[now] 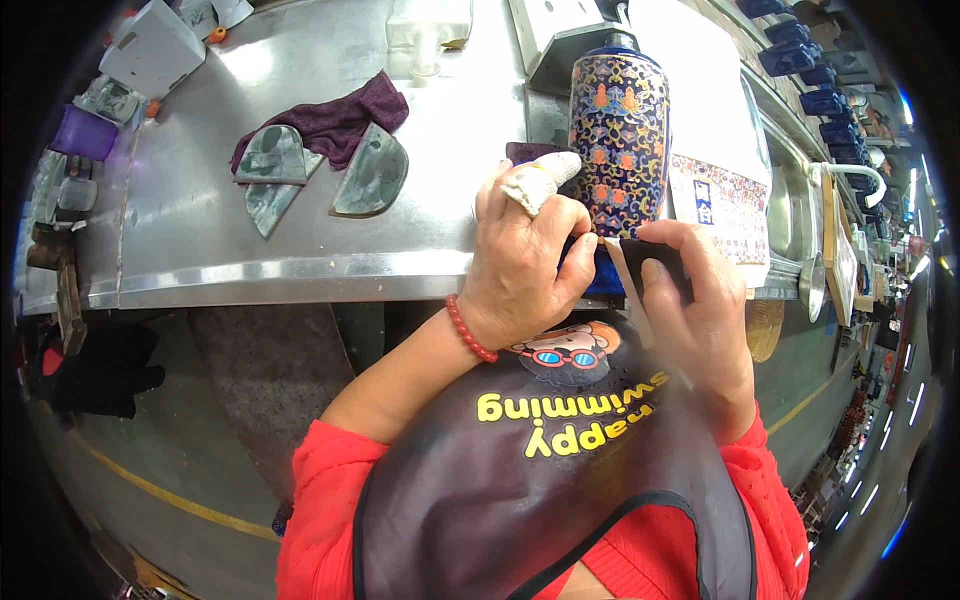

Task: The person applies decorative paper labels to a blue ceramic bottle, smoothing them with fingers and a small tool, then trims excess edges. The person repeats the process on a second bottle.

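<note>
One patterned blue vase [622, 135] lies near the metal desk's [190, 220] front edge, its long axis running nearly straight out from the person, neck pointing away beside the white bracket [545, 22], perhaps so that its near end comes within easy reach. The left grip [525, 255] rests curled against its near left side, probably to steady it, though whether it clasps I cannot tell; the right grip [700, 300] pinches a dark flat piece [674, 262] at that end.
</note>
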A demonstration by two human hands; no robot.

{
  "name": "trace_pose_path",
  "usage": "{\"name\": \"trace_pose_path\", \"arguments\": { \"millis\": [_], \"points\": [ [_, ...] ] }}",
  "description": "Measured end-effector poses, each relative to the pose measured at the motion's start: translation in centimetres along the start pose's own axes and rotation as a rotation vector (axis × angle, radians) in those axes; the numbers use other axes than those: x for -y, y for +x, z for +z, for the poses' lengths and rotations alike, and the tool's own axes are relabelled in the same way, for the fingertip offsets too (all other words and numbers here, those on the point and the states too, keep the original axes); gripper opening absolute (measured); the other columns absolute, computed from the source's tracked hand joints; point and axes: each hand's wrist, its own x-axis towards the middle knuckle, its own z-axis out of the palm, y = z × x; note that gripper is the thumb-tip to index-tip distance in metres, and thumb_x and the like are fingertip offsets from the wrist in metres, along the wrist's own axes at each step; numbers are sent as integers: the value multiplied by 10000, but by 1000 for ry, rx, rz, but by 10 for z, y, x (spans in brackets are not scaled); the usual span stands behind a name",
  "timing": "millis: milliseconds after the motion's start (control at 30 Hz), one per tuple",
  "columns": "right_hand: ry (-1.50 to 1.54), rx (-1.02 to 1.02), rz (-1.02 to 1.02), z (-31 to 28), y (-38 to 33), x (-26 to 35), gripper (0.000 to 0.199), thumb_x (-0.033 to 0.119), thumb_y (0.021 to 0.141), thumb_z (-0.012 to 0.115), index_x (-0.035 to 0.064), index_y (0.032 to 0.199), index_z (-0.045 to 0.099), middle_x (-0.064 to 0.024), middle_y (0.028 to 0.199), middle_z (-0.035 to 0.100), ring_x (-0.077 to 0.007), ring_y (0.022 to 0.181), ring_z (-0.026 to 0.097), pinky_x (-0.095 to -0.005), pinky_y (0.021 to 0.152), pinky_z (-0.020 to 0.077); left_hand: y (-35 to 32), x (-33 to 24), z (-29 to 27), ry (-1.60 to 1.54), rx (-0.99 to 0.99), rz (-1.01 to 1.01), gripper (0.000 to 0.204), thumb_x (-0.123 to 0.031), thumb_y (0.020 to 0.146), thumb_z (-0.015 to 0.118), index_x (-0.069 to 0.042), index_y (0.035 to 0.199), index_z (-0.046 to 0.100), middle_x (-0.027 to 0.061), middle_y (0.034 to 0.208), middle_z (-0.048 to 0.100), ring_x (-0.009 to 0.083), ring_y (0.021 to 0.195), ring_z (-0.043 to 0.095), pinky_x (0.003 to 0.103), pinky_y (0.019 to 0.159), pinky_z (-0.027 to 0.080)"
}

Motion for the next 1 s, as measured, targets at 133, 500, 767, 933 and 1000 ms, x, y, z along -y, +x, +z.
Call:
{"name": "trace_pose_path", "arguments": {
  "millis": [133, 500, 767, 933, 1000],
  "points": [
    [-8, -41, -6, -1, 1, 0, 252, -28, 873, 613, -20, 1123, 641, -182, 948, 674, -370, 811, 675, -415, 741, 532, -6, 4, 1, -26, -13, -12, 136, -77, 833, 675, -35, 960, 646, 248, 1233, 641, 430, 1103, 587, 493, 1084, 377],
    [44, 2, 53, -8, -1, -7, 260, -39, 865, 602, -45, 1121, 650, -183, 995, 698, -316, 867, 703, -373, 785, 537, -38, -3, 1, 46, -13, 90, 474, -59, 791, 680, -64, 1264, 712, 188, 1256, 671, 353, 1150, 602, 561, 1153, 294],
    [87, -17, 53, -5, -4, -11, 259, -47, 865, 598, -47, 1118, 651, -180, 990, 703, -313, 880, 706, -364, 804, 539, -39, -5, 5, 70, -71, 120, 474, -51, 788, 695, -118, 1256, 722, 142, 1242, 681, 318, 1152, 583, 559, 1152, 284],
    [103, -26, 76, -5, -5, -14, 259, -36, 864, 598, -39, 1117, 654, -175, 978, 703, -304, 870, 704, -356, 793, 536, -39, -6, 9, 243, -64, 150, 463, -65, 778, 716, -164, 1230, 738, 104, 1225, 690, 299, 1206, 551, 551, 1164, 264],
    [85, -24, 77, -6, -5, -17, 258, -29, 864, 599, -34, 1115, 656, -172, 972, 702, -298, 865, 704, -351, 787, 535, -38, -6, 8, 332, -64, 197, 456, -84, 775, 729, -187, 1219, 744, 78, 1213, 694, 284, 1235, 525, 555, 1164, 259]
  ]
}}
